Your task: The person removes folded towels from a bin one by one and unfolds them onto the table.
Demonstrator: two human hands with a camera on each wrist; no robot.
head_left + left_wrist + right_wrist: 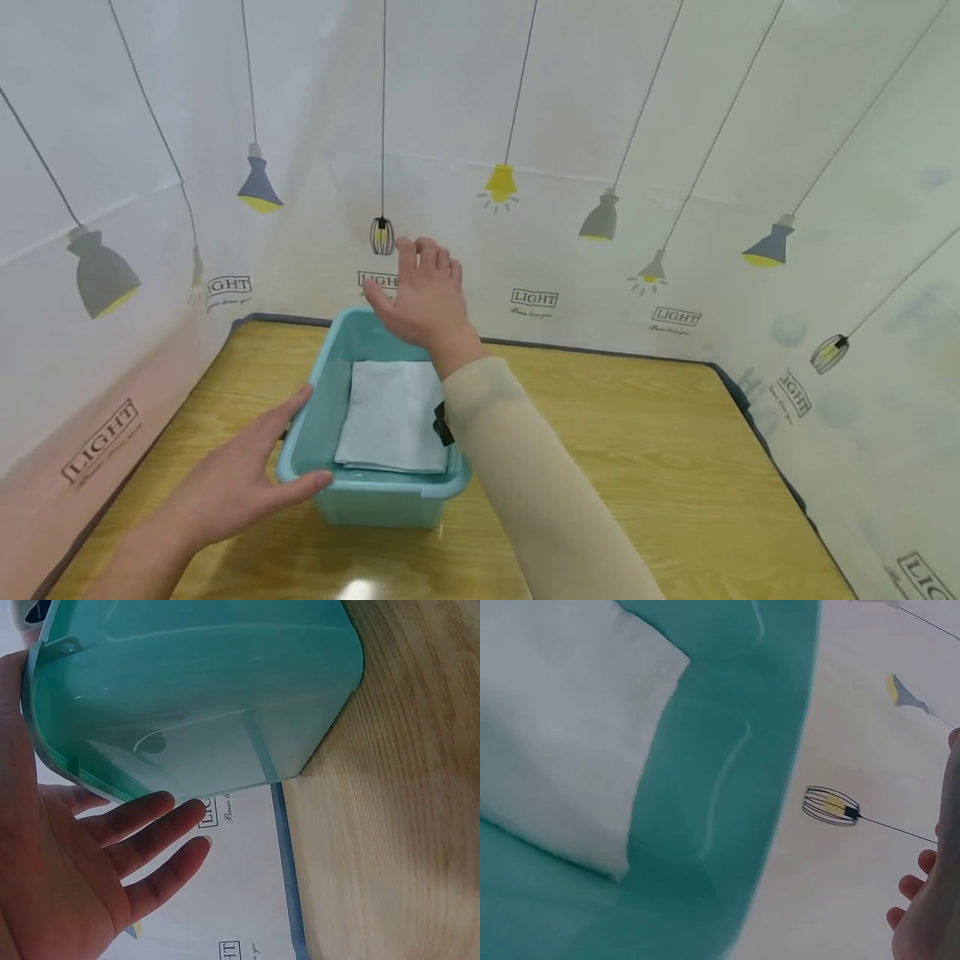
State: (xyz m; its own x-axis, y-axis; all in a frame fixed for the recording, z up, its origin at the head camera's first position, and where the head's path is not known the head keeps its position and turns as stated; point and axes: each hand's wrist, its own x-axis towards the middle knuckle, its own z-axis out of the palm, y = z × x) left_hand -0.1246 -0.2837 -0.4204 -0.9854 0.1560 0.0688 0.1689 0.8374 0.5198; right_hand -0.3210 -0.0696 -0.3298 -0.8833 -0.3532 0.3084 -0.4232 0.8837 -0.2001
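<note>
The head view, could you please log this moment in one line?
left hand touching tub | right hand raised, empty | white cloth folded inside tub | tub on table

A gap shows between the folded cloth [393, 417] and the far wall of the bin [375, 483], reachable from above where my raised right hand [426, 293] hovers over the far rim, while my right sleeve [536, 483] crosses the right rim and bars entry from that side. My left hand [232, 483] occupies the near-left corner, thumb at the near rim and fingers along the left side. Behind the bin, the printed sheet [562, 250] blocks reach past the table [637, 433], whose surface right of my sleeve offers a wide lane.
</note>
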